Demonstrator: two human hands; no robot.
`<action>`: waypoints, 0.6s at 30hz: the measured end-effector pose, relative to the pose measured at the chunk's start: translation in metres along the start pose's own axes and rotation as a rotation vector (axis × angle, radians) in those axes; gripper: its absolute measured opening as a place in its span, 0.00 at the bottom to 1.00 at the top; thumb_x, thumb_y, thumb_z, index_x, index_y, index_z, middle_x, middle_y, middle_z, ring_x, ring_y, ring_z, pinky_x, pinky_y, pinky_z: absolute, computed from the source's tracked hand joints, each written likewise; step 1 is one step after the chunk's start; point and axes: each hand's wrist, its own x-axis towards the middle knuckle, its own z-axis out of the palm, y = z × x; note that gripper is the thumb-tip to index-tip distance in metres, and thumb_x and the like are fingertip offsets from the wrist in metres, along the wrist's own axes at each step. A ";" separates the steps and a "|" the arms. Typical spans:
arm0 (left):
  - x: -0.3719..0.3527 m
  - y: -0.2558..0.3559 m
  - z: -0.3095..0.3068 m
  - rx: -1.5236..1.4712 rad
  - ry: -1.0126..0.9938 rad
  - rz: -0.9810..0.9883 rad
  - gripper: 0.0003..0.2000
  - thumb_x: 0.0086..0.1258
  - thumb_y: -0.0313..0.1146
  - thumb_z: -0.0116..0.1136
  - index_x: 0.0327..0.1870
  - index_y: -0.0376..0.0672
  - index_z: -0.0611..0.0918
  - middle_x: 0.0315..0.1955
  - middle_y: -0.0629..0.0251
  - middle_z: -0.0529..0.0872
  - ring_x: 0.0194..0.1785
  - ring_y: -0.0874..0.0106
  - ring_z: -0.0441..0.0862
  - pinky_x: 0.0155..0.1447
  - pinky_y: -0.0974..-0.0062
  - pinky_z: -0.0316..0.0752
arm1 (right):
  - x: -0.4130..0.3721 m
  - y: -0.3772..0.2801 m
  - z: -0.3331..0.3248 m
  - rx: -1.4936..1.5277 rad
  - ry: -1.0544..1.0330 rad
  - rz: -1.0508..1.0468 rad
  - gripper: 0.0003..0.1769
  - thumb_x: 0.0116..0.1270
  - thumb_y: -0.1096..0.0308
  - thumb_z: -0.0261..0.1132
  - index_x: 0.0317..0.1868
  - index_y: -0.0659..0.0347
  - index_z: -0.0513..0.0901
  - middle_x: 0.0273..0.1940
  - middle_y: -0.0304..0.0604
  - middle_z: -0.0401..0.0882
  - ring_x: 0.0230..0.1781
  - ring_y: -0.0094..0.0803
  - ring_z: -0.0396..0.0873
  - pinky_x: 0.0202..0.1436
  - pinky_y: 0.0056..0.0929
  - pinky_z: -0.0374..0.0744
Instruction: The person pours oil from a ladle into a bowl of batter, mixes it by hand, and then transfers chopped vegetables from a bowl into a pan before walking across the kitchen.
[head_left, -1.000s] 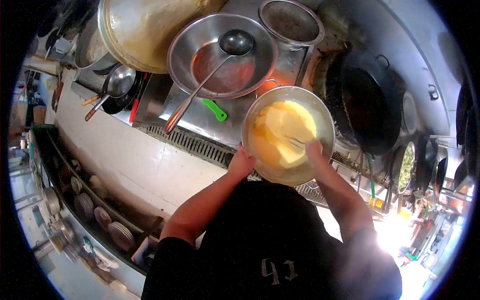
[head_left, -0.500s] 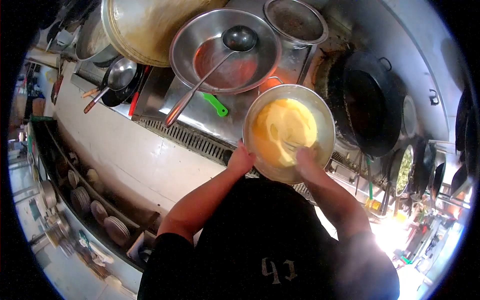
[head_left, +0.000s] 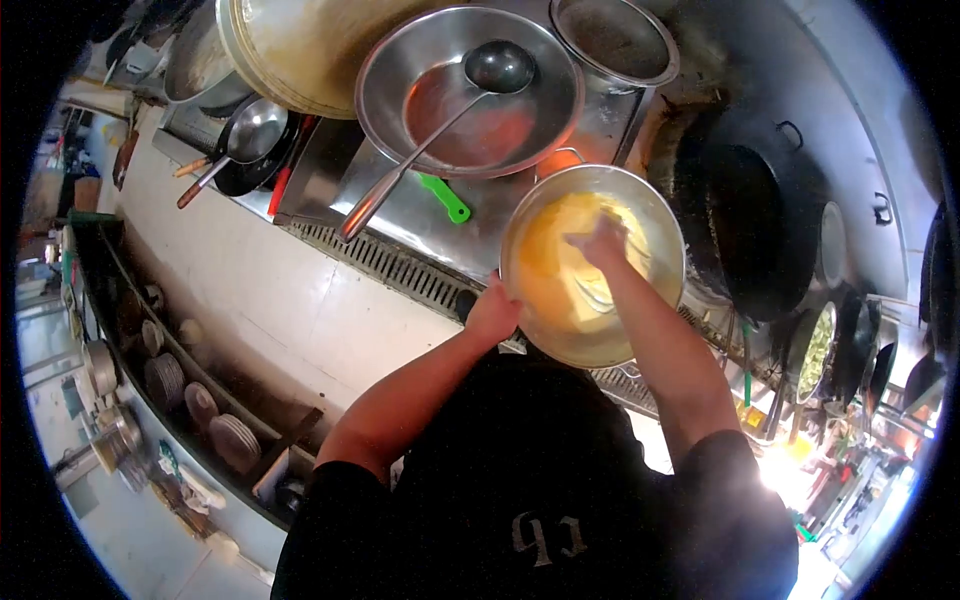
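Note:
A steel mixing bowl (head_left: 668,230) full of yellow beaten egg (head_left: 545,265) rests on the edge of the stove counter in front of me. My left hand (head_left: 492,312) grips the bowl's near rim. My right hand (head_left: 603,243) is over the middle of the bowl, closed on a thin beating tool, probably chopsticks, whose tips are blurred in the liquid.
Behind the bowl sits a wide steel basin (head_left: 400,55) with reddish liquid and a long ladle (head_left: 440,120). A green-handled tool (head_left: 447,198) lies on the counter. A black wok (head_left: 745,225) sits to the right, a strainer pot (head_left: 615,40) behind. Stacked plates (head_left: 200,410) fill the shelf at left.
My right hand swept from the bowl's near right rim to its far middle, stirring the egg. My left hand stayed on the rim. The view shifted slightly.

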 end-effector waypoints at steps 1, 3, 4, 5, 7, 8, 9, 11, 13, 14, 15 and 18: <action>-0.002 0.005 -0.003 0.004 0.001 -0.008 0.30 0.58 0.31 0.49 0.58 0.24 0.56 0.40 0.33 0.77 0.46 0.45 0.76 0.51 0.55 0.71 | -0.008 -0.022 -0.001 -0.095 -0.065 -0.109 0.53 0.48 0.39 0.67 0.66 0.64 0.57 0.66 0.63 0.54 0.69 0.54 0.49 0.71 0.43 0.50; -0.003 0.016 -0.007 0.022 -0.030 -0.156 0.32 0.58 0.33 0.49 0.60 0.24 0.54 0.39 0.34 0.78 0.45 0.45 0.77 0.51 0.55 0.72 | -0.040 -0.037 0.013 -0.315 -0.092 -0.379 0.43 0.52 0.47 0.66 0.64 0.61 0.62 0.66 0.65 0.53 0.69 0.56 0.49 0.70 0.45 0.52; -0.001 0.016 -0.007 0.021 -0.033 -0.154 0.32 0.58 0.33 0.49 0.60 0.24 0.54 0.39 0.34 0.78 0.45 0.45 0.77 0.51 0.55 0.72 | -0.054 -0.020 0.029 -0.365 -0.105 -0.486 0.42 0.53 0.50 0.66 0.64 0.60 0.62 0.65 0.65 0.54 0.68 0.56 0.50 0.70 0.46 0.53; 0.000 0.014 -0.007 0.057 -0.042 -0.135 0.33 0.58 0.33 0.49 0.61 0.23 0.53 0.39 0.34 0.78 0.45 0.45 0.77 0.50 0.55 0.72 | -0.067 0.002 0.043 -0.416 -0.121 -0.594 0.40 0.54 0.53 0.65 0.64 0.60 0.62 0.64 0.65 0.55 0.68 0.56 0.50 0.70 0.46 0.54; 0.001 0.013 -0.008 0.085 -0.052 -0.115 0.34 0.58 0.34 0.50 0.61 0.23 0.52 0.39 0.34 0.78 0.44 0.45 0.78 0.50 0.56 0.72 | -0.096 0.042 0.019 -0.293 -0.184 -0.655 0.40 0.55 0.55 0.64 0.66 0.60 0.60 0.64 0.64 0.56 0.68 0.56 0.52 0.69 0.47 0.55; 0.000 0.017 -0.010 0.057 -0.052 -0.122 0.34 0.58 0.34 0.50 0.61 0.23 0.52 0.39 0.34 0.78 0.44 0.45 0.78 0.50 0.56 0.72 | -0.092 0.058 0.005 -0.327 -0.132 -0.523 0.41 0.56 0.54 0.63 0.67 0.59 0.58 0.64 0.64 0.55 0.68 0.56 0.52 0.69 0.47 0.55; -0.003 0.019 -0.011 0.031 -0.056 -0.133 0.34 0.58 0.33 0.50 0.61 0.23 0.52 0.39 0.34 0.78 0.44 0.45 0.78 0.50 0.56 0.72 | -0.088 0.066 -0.004 -0.356 -0.085 -0.390 0.41 0.57 0.54 0.63 0.68 0.59 0.57 0.65 0.63 0.55 0.68 0.56 0.52 0.69 0.48 0.56; -0.005 0.021 -0.011 0.011 -0.065 -0.137 0.33 0.58 0.33 0.50 0.61 0.23 0.52 0.39 0.34 0.78 0.44 0.45 0.78 0.50 0.55 0.72 | -0.049 0.049 -0.025 -0.406 -0.169 -0.130 0.43 0.59 0.52 0.61 0.69 0.59 0.53 0.66 0.61 0.54 0.68 0.54 0.51 0.69 0.48 0.56; -0.003 0.023 -0.012 -0.002 -0.065 -0.135 0.33 0.57 0.32 0.50 0.61 0.23 0.52 0.39 0.33 0.78 0.44 0.45 0.77 0.50 0.55 0.72 | 0.000 0.039 -0.025 -0.285 -0.117 -0.179 0.51 0.53 0.45 0.65 0.68 0.65 0.52 0.66 0.60 0.55 0.70 0.52 0.48 0.70 0.43 0.53; -0.004 0.023 -0.011 0.000 -0.056 -0.141 0.33 0.57 0.32 0.50 0.60 0.24 0.53 0.39 0.34 0.78 0.45 0.45 0.77 0.50 0.55 0.72 | 0.008 0.021 -0.019 -0.259 -0.108 -0.180 0.51 0.51 0.45 0.66 0.68 0.65 0.53 0.66 0.59 0.55 0.70 0.52 0.48 0.70 0.43 0.53; -0.006 0.022 -0.010 0.000 -0.048 -0.146 0.32 0.57 0.31 0.50 0.60 0.26 0.54 0.40 0.34 0.78 0.46 0.45 0.77 0.51 0.55 0.72 | 0.007 -0.006 -0.007 -0.233 -0.099 -0.178 0.52 0.50 0.45 0.67 0.67 0.65 0.54 0.66 0.58 0.55 0.70 0.52 0.49 0.70 0.43 0.53; -0.007 0.034 -0.012 -0.028 -0.036 -0.188 0.31 0.57 0.31 0.51 0.60 0.28 0.55 0.41 0.35 0.78 0.47 0.45 0.76 0.52 0.55 0.71 | -0.032 -0.041 0.020 -0.317 -0.157 -0.502 0.45 0.52 0.50 0.66 0.66 0.62 0.57 0.67 0.60 0.52 0.71 0.52 0.46 0.71 0.43 0.50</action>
